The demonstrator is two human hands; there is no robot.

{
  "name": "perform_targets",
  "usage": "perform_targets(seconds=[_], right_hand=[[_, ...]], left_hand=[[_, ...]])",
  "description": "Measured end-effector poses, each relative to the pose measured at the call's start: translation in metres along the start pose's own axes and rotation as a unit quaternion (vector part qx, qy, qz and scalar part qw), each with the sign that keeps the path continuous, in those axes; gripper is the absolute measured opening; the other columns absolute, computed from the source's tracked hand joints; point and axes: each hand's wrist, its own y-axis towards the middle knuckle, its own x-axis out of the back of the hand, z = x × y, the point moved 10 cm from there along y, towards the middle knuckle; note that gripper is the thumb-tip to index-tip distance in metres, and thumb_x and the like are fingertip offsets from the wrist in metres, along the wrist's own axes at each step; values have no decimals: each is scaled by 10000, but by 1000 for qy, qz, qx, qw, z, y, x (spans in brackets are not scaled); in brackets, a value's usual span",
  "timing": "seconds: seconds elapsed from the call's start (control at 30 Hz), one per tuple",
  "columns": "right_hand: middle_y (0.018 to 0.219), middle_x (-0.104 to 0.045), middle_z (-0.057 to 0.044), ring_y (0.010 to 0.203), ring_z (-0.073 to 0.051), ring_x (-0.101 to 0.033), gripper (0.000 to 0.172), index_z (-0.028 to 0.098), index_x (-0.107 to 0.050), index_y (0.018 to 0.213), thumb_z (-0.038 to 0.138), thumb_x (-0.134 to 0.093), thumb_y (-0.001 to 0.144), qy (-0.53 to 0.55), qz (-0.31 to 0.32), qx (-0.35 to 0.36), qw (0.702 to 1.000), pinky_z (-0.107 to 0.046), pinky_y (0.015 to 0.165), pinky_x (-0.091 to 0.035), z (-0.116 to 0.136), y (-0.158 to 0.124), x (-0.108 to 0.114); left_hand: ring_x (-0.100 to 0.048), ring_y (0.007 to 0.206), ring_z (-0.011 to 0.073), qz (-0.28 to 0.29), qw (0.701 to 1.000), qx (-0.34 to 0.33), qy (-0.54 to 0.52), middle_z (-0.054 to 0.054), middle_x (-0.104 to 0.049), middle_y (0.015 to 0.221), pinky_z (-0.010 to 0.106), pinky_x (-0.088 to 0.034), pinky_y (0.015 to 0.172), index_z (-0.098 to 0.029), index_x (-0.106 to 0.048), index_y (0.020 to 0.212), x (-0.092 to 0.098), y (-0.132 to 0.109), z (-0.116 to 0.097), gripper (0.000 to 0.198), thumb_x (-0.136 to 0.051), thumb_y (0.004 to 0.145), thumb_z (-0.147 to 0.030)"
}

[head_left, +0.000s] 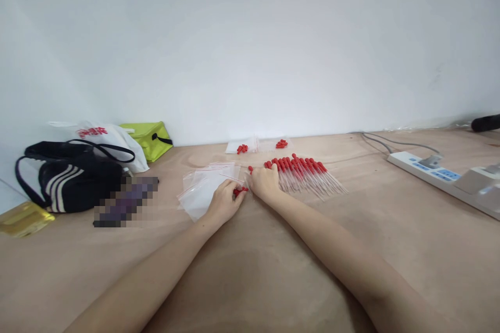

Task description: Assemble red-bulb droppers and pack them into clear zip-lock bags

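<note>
Red-bulbed glass droppers (299, 166) lie in a row on the table, bulbs to the back and thin clear stems pointing toward me. Just left of that row, my right hand (264, 182) has its fingers bent closed; a red bulb shows at its left edge and a thin stem hangs below it. My left hand (226, 199) is closed around several red-bulbed droppers (239, 191), their ends showing by the thumb. It rests at the right side of a fanned stack of clear zip bags (201, 192). The hands nearly meet, and the fingers partly hide what they hold.
Two clear bags (267, 144) with red bulbs lie near the wall. At left are a black striped bag (84, 182), a white plastic bag (117, 140), a lime-green bag (154, 141) and a yellow packet (25, 219). A white power strip (425, 169) with a cable lies right.
</note>
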Motion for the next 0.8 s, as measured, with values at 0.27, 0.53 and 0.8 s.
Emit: perform_targets(seconds=[0.27,0.53,0.8], right_hand=[[881,-654,-153,826,-244,-582,265,124,-649,840,127,-389,790,-11,-1,-12,1000,-396,787,-211,-2,2,1],[851,-643,-179,777,-236,-587,267,89,-612,852,181,-363,821,0,-6,-76,997,-377,758,-237,-31,0,6],[812,-631,-99,772,-196,-564,200,109,-516,905,196,-346,843,135,-85,-2,987,-311,724,-298,-63,-25,12]], left_hand=[[-555,709,172,13,1000,24,1,31,-576,749,280,-451,639,-166,-563,690,-2,0,4,81,-525,752,-202],[-553,719,173,6,1000,15,-3,24,-581,755,291,-450,656,-173,-548,713,-1,0,5,71,-504,767,-189],[-530,835,199,-53,997,-61,-4,45,-589,835,338,-424,761,-172,-520,797,14,-3,-14,34,-489,788,-162]])
